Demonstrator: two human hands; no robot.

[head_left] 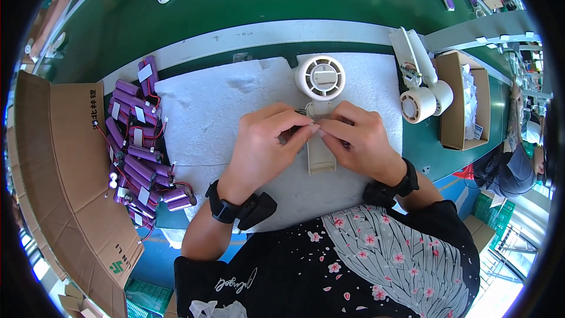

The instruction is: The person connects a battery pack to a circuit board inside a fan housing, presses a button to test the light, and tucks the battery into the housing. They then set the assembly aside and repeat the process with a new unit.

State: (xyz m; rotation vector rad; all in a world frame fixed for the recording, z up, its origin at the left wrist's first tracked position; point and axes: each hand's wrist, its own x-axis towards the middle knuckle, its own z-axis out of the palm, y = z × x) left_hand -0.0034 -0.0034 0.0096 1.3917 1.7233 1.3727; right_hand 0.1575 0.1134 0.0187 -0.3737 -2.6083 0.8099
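Meeting at bent fingertips, left hand (263, 140) and right hand (362, 141), any grasped part indiscernible, overlie the open cream plastic handle shell (322, 158), on white foam sheeting (200, 115), nearer than the round cream fan head (321, 78); uneven tugging could make it slip

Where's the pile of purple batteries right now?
In the head view, the pile lies at the left, between the large carton and the white foam.

Cream fan head (321, 78), purple battery packs (139, 170), black shirt (329, 262) — pink blossoms
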